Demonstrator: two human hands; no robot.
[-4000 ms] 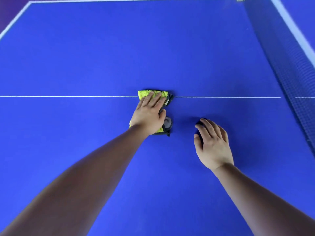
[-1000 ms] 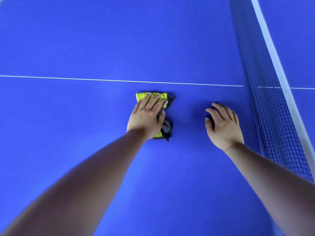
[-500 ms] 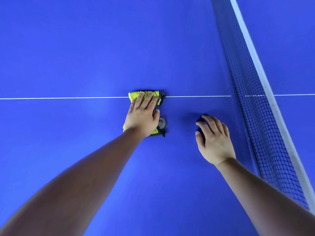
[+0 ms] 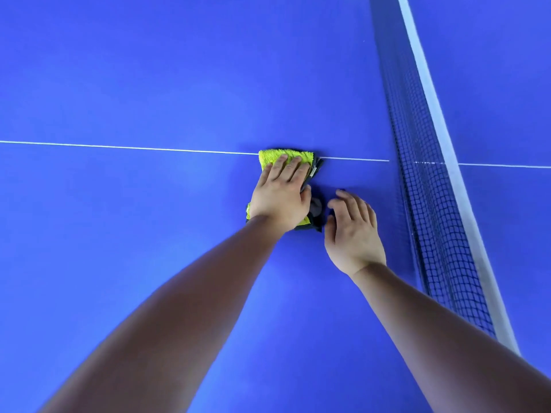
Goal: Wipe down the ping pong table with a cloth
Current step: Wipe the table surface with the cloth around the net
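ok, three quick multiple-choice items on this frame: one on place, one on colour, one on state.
1. Where does the far end of the cloth lie?
A) on the white line
B) draped over the net
C) hanging off the table edge

2. What colour is the cloth's top face?
A) red
B) yellow-green
C) white

3. What is the left hand doing?
A) lifted clear of the cloth
B) pressing flat on the cloth
C) pinching the net

Answers:
1 A: the line on the blue table runs in under the cloth's far end and out the other side.
2 B: bright yellow-green pile shows beyond the fingertips.
3 B: straight fingers lie on top of the cloth.
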